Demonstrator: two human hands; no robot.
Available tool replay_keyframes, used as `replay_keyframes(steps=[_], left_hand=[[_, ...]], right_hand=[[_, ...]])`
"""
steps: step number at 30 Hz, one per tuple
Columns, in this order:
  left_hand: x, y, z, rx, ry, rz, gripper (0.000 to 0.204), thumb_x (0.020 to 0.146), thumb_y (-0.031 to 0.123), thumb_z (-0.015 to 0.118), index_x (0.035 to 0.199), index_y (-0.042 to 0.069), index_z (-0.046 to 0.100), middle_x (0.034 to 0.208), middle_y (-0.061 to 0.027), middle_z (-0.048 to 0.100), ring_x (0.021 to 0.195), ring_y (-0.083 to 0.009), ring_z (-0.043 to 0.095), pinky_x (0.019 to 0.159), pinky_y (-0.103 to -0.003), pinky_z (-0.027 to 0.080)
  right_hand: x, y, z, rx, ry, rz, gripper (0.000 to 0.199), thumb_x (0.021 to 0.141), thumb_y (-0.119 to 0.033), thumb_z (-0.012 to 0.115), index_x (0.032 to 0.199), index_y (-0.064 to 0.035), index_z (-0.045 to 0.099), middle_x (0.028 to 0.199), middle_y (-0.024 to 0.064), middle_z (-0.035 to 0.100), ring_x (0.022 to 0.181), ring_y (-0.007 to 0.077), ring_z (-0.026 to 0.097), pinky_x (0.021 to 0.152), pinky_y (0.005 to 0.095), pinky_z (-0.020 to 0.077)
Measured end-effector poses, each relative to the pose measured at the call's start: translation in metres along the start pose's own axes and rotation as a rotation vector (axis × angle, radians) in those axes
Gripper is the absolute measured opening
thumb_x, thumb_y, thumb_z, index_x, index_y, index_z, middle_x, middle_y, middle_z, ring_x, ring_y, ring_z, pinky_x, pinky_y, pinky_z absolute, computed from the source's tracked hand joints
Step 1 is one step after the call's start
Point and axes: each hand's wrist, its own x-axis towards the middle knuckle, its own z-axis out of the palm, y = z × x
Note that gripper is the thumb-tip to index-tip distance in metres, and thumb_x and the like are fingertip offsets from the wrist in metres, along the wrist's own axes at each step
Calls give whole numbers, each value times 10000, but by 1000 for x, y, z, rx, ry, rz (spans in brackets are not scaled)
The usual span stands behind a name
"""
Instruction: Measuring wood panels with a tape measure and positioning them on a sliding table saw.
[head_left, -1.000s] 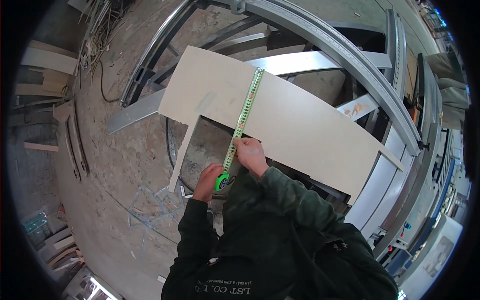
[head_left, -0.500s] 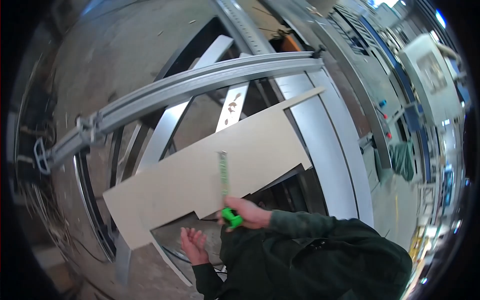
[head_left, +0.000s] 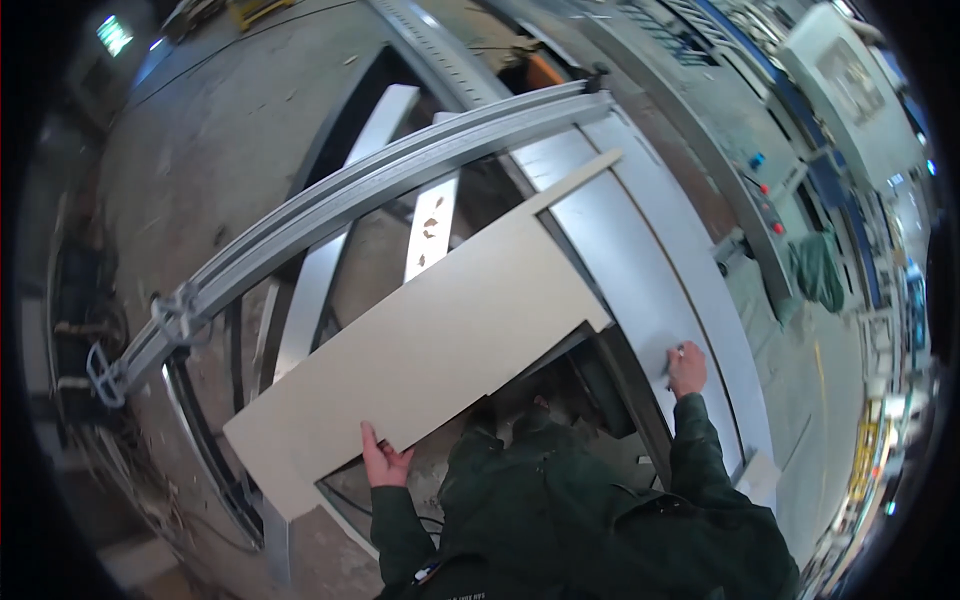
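A pale, flat board (head_left: 430, 340) with stepped cut-outs lies slanted across the metal supports of a machine frame. My left hand (head_left: 385, 464) is at the board's near edge by a notch, thumb on top and the other fingers partly hidden; it appears to grip the edge. On the smooth metal table (head_left: 640, 270) to the right rests my right hand (head_left: 687, 370), its fingers closed together around something small that I cannot make out. The green tape measure is out of sight.
A long aluminium rail (head_left: 380, 180) crosses beyond the board, with a clamp-like fitting (head_left: 178, 318) at its left end. White metal bars (head_left: 430, 230) run beneath. Green cloth (head_left: 818, 272) hangs at the right near a white machine housing (head_left: 845, 75). Cables lie at the left.
My right hand has moved right from over the board to the metal table, and the tape measure has gone from view. My left hand has come up to the board's edge.
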Motion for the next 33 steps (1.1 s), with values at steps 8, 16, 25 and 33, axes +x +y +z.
replay_keyframes(steps=[8, 16, 25, 33], left_hand=[[-24, -5, 15, 2, 237, 87, 664, 968, 664, 645, 1407, 171, 576, 1269, -108, 699, 1106, -282, 675, 945, -452, 504], [-5, 6, 23, -531, 108, 327, 656, 1001, 636, 589, 1442, 151, 570, 1426, -80, 610, 1283, -292, 594, 1104, -475, 482], [-59, 17, 49, -586, 31, 586, 676, 1011, 615, 520, 1491, 140, 539, 1458, -65, 588, 1370, -279, 529, 1163, -453, 410], [-104, -5, 96, 94, 96, 1358, 834, 959, 651, 633, 1560, 95, 475, 1509, -113, 553, 1402, -312, 515, 1172, -530, 405]], right_hand=[[71, -203, 32, 401, 23, -429, 528, 991, -454, 648, 1288, -18, 659, 1252, 210, 683, 1228, 383, 604, 1048, 515, 455], [135, -366, 63, 408, -169, -347, 721, 987, -614, 601, 1331, 13, 688, 1262, 222, 738, 1124, 421, 692, 981, 524, 522], [84, -280, -66, 1343, -410, 61, 751, 1043, -556, 638, 1498, 34, 543, 1438, 127, 615, 1390, 233, 507, 1211, 390, 339], [24, -118, -145, 1912, -133, -205, 565, 1098, -595, 483, 1353, -109, 616, 1319, 9, 669, 1271, 181, 583, 1161, 409, 395]])
